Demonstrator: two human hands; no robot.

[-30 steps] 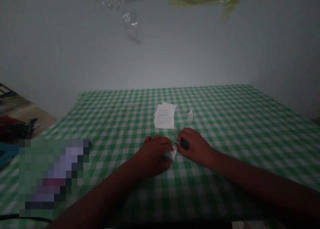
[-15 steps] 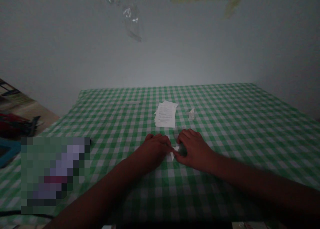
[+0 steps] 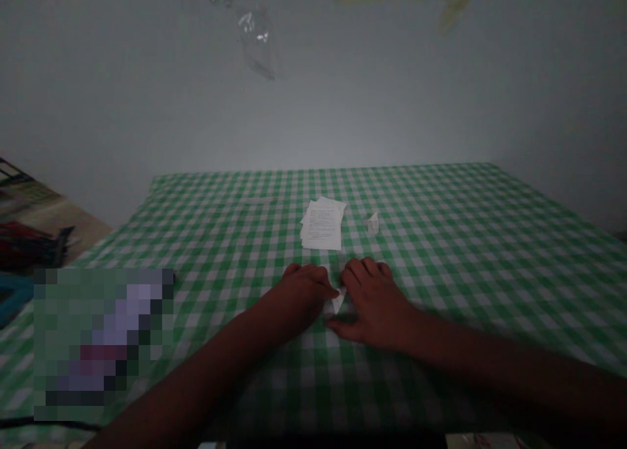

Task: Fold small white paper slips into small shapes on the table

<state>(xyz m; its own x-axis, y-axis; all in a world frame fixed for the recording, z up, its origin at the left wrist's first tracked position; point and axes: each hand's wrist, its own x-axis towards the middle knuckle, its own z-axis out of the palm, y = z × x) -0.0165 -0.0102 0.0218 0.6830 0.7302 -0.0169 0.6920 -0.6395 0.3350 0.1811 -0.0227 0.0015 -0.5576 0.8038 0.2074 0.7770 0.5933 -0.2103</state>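
A small piece of folded white paper (image 3: 338,301) lies on the checked cloth between my hands, mostly covered by fingers. My left hand (image 3: 307,295) is closed on its left side, with thumb and forefinger pressing on it. My right hand (image 3: 369,299) rests just right of the paper, its thumb spread away from the other fingers, which lie on the cloth. Just beyond the hands is a stack of printed paper sheets (image 3: 322,227). To the right of the stack stands a small folded paper piece (image 3: 373,223).
A green-and-white checked tablecloth (image 3: 441,240) covers the table. A blurred-out, pixelated object (image 3: 112,331) lies at the left, with a black cable (image 3: 49,424) near the front edge. Behind the table rises a pale wall (image 3: 367,96) with clear plastic (image 3: 257,40) hanging on it.
My right hand has opened: its thumb has come away from the paper and moved toward me, while its fingers have flattened. The left hand stays on the folded paper.
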